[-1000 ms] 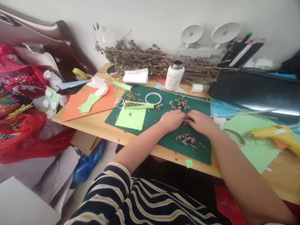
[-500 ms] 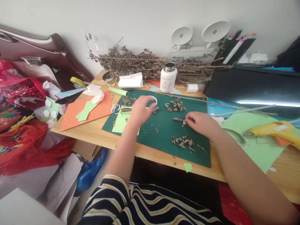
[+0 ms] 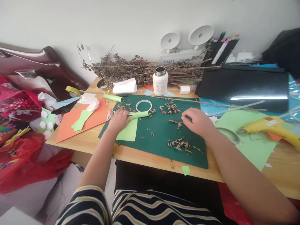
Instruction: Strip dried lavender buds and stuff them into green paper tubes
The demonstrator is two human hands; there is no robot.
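My left hand lies palm down on the left of the green cutting mat, fingers stretched out and thumb apart. It covers part of a light green sheet and one end of a green paper strip. A white looped object, partly hidden, shows by its thumb. My right hand is closed in a pinch just above a dried leaf sprig; what its fingertips hold is too small to make out. Dried leaves lie below the sprig, and another cluster lies beyond it.
A white ring rests on the mat. Behind it stand an uncapped white bottle and a pile of dried branches. Orange paper lies left. A yellow glue gun and green paper lie right, near a black laptop.
My left hand has come left and down from beside the white ring onto the green paper. My right hand stays pinched by the dried sprig, slightly higher. The view has shifted a little.
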